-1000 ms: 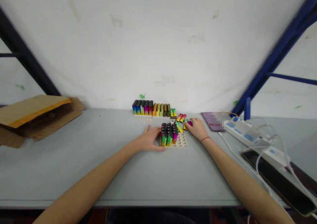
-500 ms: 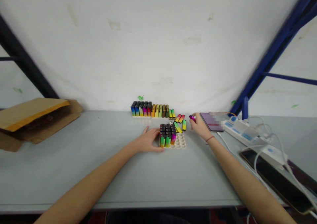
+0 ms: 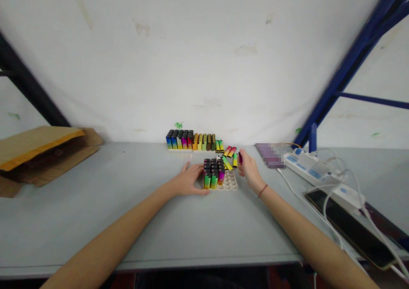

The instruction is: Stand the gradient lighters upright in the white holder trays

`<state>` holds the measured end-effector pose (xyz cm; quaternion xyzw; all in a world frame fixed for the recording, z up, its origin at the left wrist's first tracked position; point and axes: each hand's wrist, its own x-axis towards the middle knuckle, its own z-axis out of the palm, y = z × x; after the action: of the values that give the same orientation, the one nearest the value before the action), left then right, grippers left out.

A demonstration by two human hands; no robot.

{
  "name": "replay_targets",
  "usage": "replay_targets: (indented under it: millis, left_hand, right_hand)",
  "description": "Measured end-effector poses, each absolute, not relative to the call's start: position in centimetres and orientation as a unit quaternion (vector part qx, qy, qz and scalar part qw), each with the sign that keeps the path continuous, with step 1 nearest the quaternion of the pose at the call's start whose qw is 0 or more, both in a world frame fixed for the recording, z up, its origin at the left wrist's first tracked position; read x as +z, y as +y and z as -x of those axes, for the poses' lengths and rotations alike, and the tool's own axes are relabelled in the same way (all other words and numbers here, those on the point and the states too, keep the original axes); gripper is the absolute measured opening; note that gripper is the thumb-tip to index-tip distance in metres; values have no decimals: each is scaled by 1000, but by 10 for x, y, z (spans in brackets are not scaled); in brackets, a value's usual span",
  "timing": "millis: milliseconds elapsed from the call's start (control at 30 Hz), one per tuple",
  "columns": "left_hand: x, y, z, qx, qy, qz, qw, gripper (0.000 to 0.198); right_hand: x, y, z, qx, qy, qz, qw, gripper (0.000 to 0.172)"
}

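Observation:
A white tray with round holes stands on the table, its left part filled with upright lighters with black tops. My left hand holds the tray's left side, thumb at the front corner and fingers along the far side. Just right of the tray, my right hand is closed around a purple lighter, mostly hidden by the fingers. Several loose lighters in green, yellow and red lie behind the tray, close to the right hand.
Against the wall stand a block of multicoloured lighters and a group of yellow to brown ones. A brown paper envelope lies at left. To the right are a phone, a power strip with white cables and another dark phone.
My right hand has moved left from beside the phone towards the tray, carrying the purple lighter. My left hand stays at the tray. The whole view has shifted slightly.

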<state>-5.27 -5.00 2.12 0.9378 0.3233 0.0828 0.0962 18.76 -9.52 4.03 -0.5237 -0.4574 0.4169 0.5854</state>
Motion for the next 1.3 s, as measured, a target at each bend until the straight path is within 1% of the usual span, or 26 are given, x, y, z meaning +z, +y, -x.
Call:
replay_targets:
  millis: [167,333,467,633,767,1000,1133,1300]
  left_hand:
    - [20,-49,53,77,330,-936,93,89]
    - [20,-48,53,74,329,-937,90,89]
    - [21,-49,52,69,332,-936,94,89]
    - [20,-48,53,72,330,-937,91,89]
    - [20,-48,53,76,326,-937,94,89]
    - [22,-49,53,77,332,-934,102,89]
    - [20,-48,54,77,330,-936,100,89]
    - [21,-49,53,71,330,-936,102,89]
  right_hand:
    - [42,-95,-186,493,-355,566,558,46]
    - [45,-97,-188,530,-315,533,579,42]
    - [43,-96,-189,554,-310,512,578,42]
    - [40,-95,-188,543,-296,509,598,43]
    - [40,-95,-187,524,-301,508,614,41]
    - [39,-94,-192,531,-339,488,604,40]
    - [40,-94,-193,537,-332,477,611,39]
    - [43,-95,-190,534,-303,500,610,38]
